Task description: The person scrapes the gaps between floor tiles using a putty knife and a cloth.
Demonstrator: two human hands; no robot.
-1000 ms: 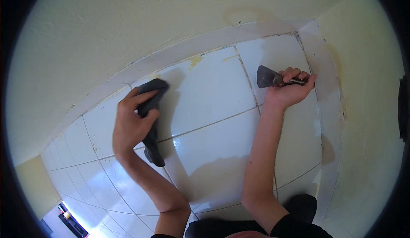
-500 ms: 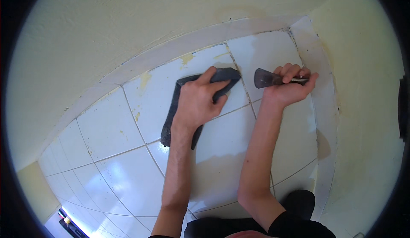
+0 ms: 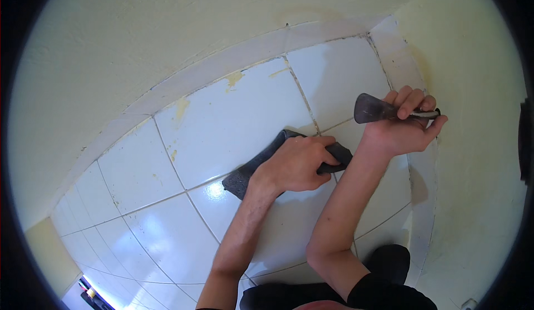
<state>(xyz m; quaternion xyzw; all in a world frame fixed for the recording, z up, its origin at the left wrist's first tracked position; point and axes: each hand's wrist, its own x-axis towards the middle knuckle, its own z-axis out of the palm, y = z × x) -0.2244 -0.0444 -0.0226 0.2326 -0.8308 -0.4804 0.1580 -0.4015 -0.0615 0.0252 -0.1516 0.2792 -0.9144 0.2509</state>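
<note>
My left hand [image 3: 295, 164] is closed on a dark grey cloth [image 3: 239, 183], pressing it flat against the white tile floor [image 3: 222, 129]. One end of the cloth bunches under the fingers, and the rest trails out left of the wrist. To the right, my right hand [image 3: 397, 135] grips a putty knife [image 3: 370, 108], palm turned up. Its wide, dull blade points left, and the handle is mostly hidden by the fingers. The knife appears held above the floor near the right skirting.
Yellowish residue [image 3: 233, 80] marks the tiles along the far skirting [image 3: 222, 60]. Dark grout lines [image 3: 300, 90] run between the tiles. Pale walls meet in a corner at the far right. My dark-clad knee [image 3: 389, 265] is at the lower right.
My left hand has drawn the cloth nearer and to the right across the tiles. My right hand, still holding the putty knife, has shifted right toward the wall.
</note>
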